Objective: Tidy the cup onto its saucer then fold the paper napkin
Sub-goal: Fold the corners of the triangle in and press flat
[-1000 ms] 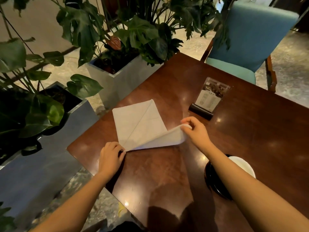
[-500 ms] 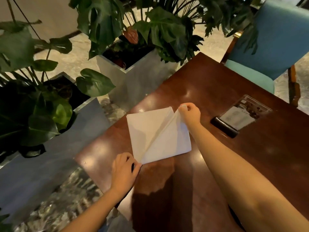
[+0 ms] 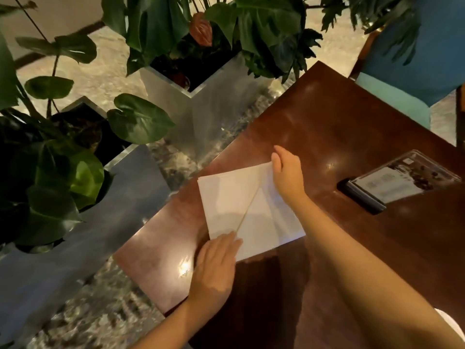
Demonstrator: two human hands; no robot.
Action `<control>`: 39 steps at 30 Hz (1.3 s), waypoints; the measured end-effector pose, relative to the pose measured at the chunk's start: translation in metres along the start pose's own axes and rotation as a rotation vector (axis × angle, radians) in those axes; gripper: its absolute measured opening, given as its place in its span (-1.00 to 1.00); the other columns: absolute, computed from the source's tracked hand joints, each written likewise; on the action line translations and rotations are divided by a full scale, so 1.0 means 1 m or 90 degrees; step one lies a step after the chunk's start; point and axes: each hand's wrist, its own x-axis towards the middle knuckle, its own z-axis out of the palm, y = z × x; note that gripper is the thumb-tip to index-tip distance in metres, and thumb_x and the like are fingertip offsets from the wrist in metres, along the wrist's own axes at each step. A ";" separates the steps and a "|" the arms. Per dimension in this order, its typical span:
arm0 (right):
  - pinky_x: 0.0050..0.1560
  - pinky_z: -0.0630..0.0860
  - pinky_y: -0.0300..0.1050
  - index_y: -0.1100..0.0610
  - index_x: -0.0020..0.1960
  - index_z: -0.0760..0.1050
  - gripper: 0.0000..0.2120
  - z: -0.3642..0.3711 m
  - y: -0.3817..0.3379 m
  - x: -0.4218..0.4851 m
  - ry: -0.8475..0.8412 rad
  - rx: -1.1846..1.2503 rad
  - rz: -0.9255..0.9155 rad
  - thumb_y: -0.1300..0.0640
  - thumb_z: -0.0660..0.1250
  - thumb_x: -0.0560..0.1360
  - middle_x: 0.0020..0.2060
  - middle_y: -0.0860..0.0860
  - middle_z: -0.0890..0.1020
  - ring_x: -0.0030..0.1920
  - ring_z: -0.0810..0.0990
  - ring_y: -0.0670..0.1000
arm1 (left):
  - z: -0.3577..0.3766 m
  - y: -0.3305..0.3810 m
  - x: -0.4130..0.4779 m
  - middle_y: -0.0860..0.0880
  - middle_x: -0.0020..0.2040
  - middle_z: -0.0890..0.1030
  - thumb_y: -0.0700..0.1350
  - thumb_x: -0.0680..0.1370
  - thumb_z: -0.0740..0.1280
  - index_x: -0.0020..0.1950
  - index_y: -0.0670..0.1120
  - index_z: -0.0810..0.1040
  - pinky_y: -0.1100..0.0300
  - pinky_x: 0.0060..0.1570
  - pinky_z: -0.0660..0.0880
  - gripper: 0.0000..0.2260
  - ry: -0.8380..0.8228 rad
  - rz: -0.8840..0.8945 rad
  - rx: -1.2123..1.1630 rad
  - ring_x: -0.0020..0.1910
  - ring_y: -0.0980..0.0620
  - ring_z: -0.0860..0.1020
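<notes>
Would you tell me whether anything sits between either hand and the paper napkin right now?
Nothing visible does: the left hand rests on the near corner of the napkin, and the right hand on its far corner.

Dark reddish-brown glossy wooden table (image 3: 339, 127) — polished top with lamp glints, one corner toward the planters. Clear acrylic menu card stand on a black base (image 3: 400, 182), tilted, near the table's right side. Teal upholstered chair with a wooden frame (image 3: 407, 69) at the far edge. Two square brushed-metal planters — the farther (image 3: 214, 102) and the nearer (image 3: 75, 235) — holding broad dark-green leafy plants (image 3: 141, 119). Pale mottled stone floor (image 3: 105, 76) beneath.
</notes>
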 end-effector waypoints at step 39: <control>0.47 -0.08 0.01 0.12 0.50 0.04 -0.46 0.034 0.039 -0.145 -0.209 -0.323 -0.198 -0.11 -0.22 0.62 0.50 0.02 0.09 0.51 0.09 0.05 | 0.027 -0.013 0.011 -0.11 0.48 0.24 0.10 0.58 -0.02 0.46 -0.16 0.21 -0.06 0.39 0.07 -0.47 -0.236 0.017 0.180 0.48 -0.03 0.11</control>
